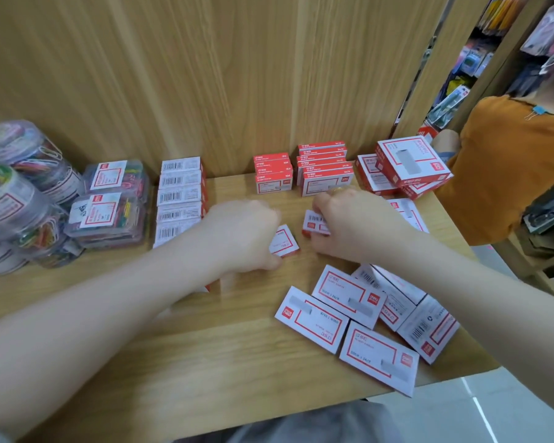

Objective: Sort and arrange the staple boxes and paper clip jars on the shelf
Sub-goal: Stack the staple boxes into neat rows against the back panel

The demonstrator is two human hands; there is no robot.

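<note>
I see two small staple boxes mid-shelf, one in each hand. Left hand (243,235) has its grip curled round a small white box with a red frame (283,242), box tilted, lower edge near the shelf (173,346). Right hand (352,225) has its grip pinched on a second small box (314,222); barcode and a red logo square show on it, text too blurred to read.

Near the front edge at right lie loose flat boxes (349,295), white with red frames, red "deli" logo square; I read "24/6" on three of them. I count about five in that heap, some overlapping, one overhanging the edge.

At the back wall: a stack of three small red boxes (273,175), beside it a taller stack of about five (325,169). Right of those, larger white-and-red cartons (410,163), top one tilted; count unclear.

Left of centre, a row of five white boxes (180,199), barcodes up. Further left, two stacked clear cases of coloured paper clips (109,203) with red-framed labels, then round clear jars of clips (16,193) piled on their sides, at least three.

Far right, a person in an orange top (509,167)
</note>
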